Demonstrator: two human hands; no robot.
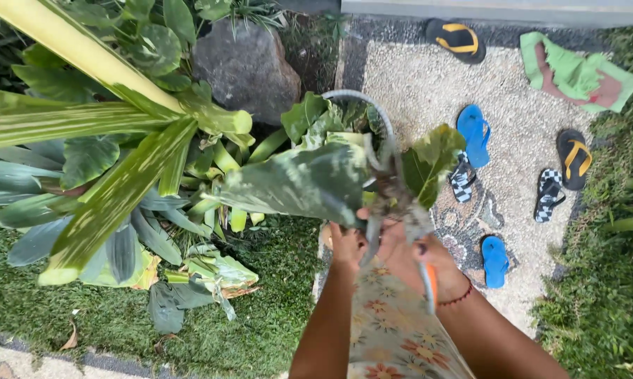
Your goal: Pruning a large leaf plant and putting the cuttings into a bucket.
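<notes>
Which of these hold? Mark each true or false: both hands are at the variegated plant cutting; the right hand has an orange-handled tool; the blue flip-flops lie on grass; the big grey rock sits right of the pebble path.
1. Both hands, left hand and right hand, are at the green-and-cream variegated plant cutting. True.
2. An orange-handled tool is in the right hand. True.
3. The blue flip-flops lie on grass. False: they lie on the pebble path.
4. The big grey rock sits right of the path. False: it sits left of it, among the plants.
</notes>
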